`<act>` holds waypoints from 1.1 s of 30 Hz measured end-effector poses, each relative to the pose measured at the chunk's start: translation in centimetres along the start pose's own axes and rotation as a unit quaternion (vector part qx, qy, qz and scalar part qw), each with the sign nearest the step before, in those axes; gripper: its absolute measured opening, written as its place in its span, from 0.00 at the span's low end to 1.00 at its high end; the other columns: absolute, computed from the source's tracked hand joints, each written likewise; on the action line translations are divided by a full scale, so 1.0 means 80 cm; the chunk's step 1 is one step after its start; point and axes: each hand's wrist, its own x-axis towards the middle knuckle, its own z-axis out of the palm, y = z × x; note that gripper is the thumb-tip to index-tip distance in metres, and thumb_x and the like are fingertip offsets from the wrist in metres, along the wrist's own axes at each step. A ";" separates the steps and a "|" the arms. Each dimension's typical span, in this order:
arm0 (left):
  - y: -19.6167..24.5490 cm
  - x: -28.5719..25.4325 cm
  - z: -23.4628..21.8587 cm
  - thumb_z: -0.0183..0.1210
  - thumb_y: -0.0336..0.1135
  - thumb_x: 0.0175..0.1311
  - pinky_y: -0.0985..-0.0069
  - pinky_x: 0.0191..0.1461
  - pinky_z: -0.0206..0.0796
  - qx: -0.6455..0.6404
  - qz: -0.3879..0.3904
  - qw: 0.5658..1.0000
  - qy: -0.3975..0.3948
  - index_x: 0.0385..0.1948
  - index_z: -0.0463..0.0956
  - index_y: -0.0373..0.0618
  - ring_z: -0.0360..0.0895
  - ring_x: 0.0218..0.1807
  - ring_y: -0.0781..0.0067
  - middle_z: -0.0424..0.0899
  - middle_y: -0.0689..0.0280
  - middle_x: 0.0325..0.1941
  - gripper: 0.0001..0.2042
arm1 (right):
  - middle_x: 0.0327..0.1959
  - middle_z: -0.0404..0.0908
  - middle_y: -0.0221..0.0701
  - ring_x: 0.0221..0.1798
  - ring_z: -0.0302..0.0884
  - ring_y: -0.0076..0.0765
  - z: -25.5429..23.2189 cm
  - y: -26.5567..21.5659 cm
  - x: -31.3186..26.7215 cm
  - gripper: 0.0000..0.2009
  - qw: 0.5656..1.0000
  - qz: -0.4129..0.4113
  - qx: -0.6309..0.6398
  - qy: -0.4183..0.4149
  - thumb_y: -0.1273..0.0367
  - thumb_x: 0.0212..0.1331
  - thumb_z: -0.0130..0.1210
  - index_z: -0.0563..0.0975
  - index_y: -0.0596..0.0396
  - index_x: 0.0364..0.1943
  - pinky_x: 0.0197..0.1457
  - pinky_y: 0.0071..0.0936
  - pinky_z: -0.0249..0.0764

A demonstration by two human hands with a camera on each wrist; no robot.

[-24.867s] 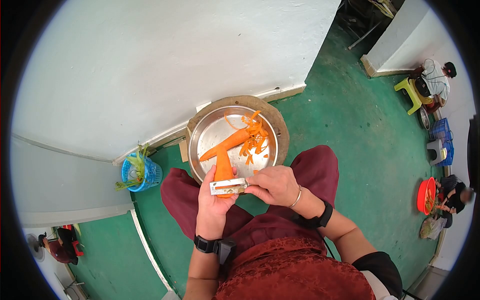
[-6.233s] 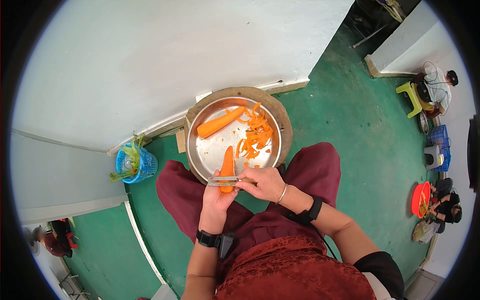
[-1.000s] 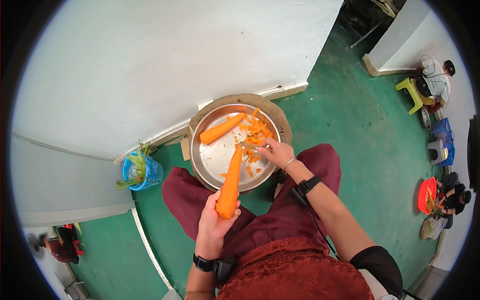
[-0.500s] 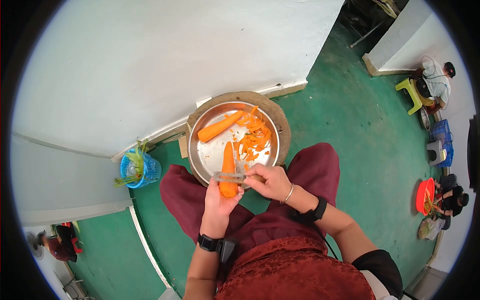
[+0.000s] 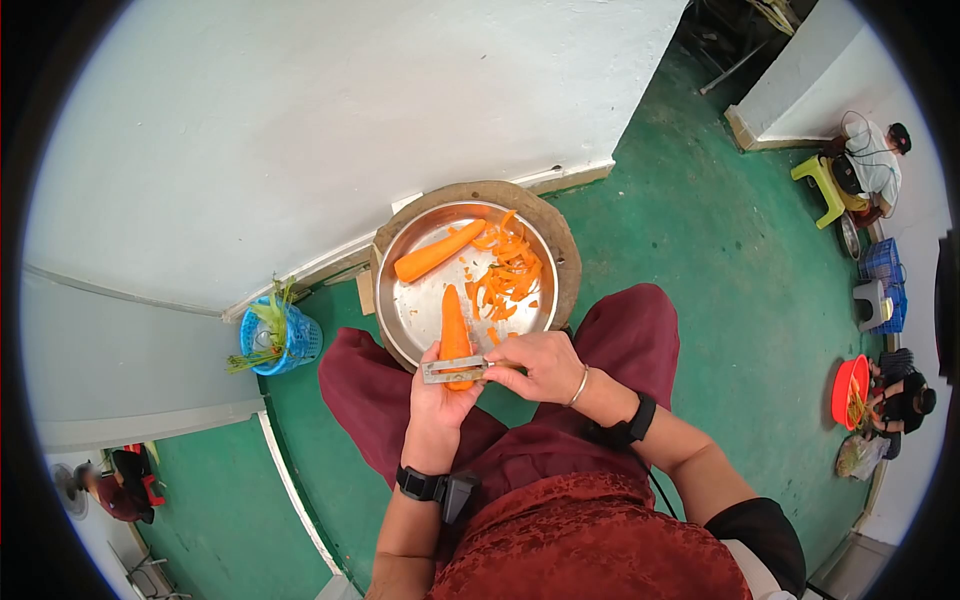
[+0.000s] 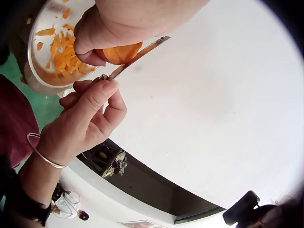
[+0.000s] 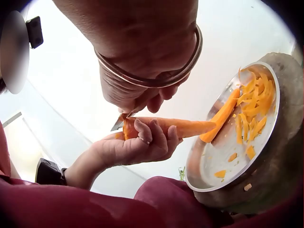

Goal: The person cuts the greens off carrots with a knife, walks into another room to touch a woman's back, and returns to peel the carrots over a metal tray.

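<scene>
My left hand (image 5: 437,400) grips a carrot (image 5: 453,322) by its thick end, the narrow tip pointing away from me over the near rim of a round metal pan (image 5: 420,312). In the right wrist view the fingers curl round that carrot (image 7: 175,126) from below. My right hand (image 5: 540,364) holds a metal peeler (image 5: 455,371) by its handle, and the blade lies across the carrot's thick end. A second carrot (image 5: 440,251), bare and smooth, rests inside the pan. Beside it lies a heap of orange peelings (image 5: 512,272).
The pan stands on a round wooden block (image 5: 568,262) against the white wall (image 5: 340,120). On the left is a blue basket (image 5: 303,337) of green stalks. Other people sit along the right side, one by a red basin (image 5: 851,388); another is at far left.
A second ago the peeler was out at the carrot's tip with the carrot held lower. Both hands have since come together, and the peeler has moved back toward me to the thick end.
</scene>
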 end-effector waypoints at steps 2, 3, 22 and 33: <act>-0.001 0.000 0.000 0.41 0.45 0.68 0.62 0.42 0.68 -0.002 0.000 1.000 0.002 0.46 0.68 0.43 0.74 0.41 0.59 0.76 0.56 0.39 0.17 | 0.20 0.78 0.29 0.22 0.77 0.36 0.001 0.002 0.001 0.11 1.000 0.008 0.019 0.005 0.58 0.52 0.59 0.76 0.49 0.29 0.23 0.30 0.69; 0.000 -0.001 0.000 0.41 0.45 0.68 0.62 0.42 0.68 -0.003 -0.003 1.000 0.003 0.46 0.68 0.43 0.74 0.40 0.59 0.76 0.57 0.39 0.17 | 0.20 0.78 0.29 0.22 0.77 0.36 0.002 0.003 0.001 0.11 1.000 0.011 0.029 0.007 0.58 0.52 0.59 0.76 0.49 0.29 0.23 0.30 0.69; -0.004 -0.001 0.000 0.41 0.44 0.67 0.66 0.34 0.69 0.008 -0.009 1.000 -0.002 0.45 0.68 0.43 0.74 0.35 0.60 0.77 0.57 0.38 0.16 | 0.23 0.80 0.28 0.26 0.79 0.37 0.010 0.003 -0.001 0.10 0.987 0.108 0.117 -0.019 0.58 0.54 0.58 0.76 0.46 0.33 0.27 0.27 0.73; 0.002 -0.022 0.004 0.42 0.43 0.67 0.68 0.31 0.68 0.035 -0.049 0.997 -0.043 0.48 0.68 0.42 0.74 0.32 0.62 0.77 0.57 0.38 0.16 | 0.22 0.79 0.31 0.26 0.79 0.39 0.025 0.065 0.008 0.12 0.987 0.161 0.008 0.012 0.54 0.53 0.57 0.76 0.44 0.32 0.27 0.31 0.73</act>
